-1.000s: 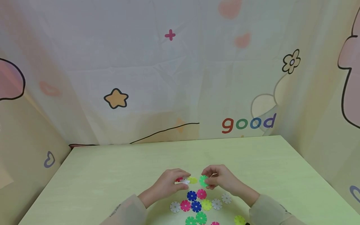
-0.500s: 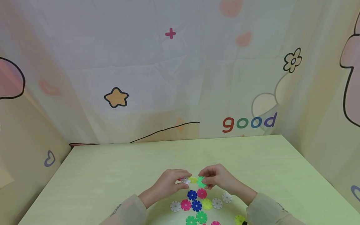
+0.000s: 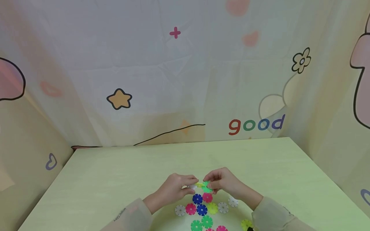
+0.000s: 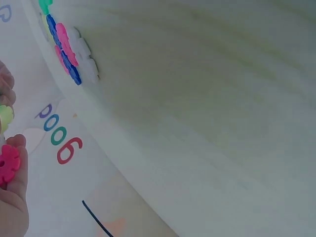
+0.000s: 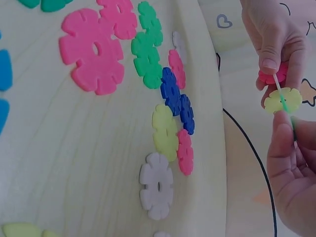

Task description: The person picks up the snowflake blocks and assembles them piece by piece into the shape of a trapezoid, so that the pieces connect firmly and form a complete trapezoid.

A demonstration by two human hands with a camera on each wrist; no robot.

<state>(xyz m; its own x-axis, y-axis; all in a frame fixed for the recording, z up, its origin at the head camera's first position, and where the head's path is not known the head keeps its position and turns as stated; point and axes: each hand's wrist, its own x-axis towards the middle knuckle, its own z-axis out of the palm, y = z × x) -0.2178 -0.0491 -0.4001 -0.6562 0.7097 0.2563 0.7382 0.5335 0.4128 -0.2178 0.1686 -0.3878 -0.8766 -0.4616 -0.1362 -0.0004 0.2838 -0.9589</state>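
Observation:
My left hand [image 3: 172, 190] grips a short row of notched plastic snowflake discs: a pink disc [image 4: 8, 165], a white disc [image 3: 193, 186] seen partly behind fingers, and a yellow disc [image 3: 199, 185] at the free end. Between thumb and fingers, my right hand [image 3: 228, 185] pinches a green disc [image 3: 206, 187]. In the right wrist view, the green disc stands edge-on against the yellow disc [image 5: 291, 100]. Whether their slots interlock cannot be told. Both hands are raised above the table.
Below the hands, loose discs lie on the pale table [image 3: 121, 179]: blue [image 3: 201, 210], pink [image 3: 190, 209], white [image 3: 180, 210], green [image 3: 207, 221] and others. A yellow disc [image 3: 246, 224] lies at the front right. A printed curtain [image 3: 150, 80] closes off the back.
My right hand has moved slightly left, bringing the green disc up to the yellow one. The yellow disc now appears tilted, and the pink disc has gone out of sight behind my left fingers.

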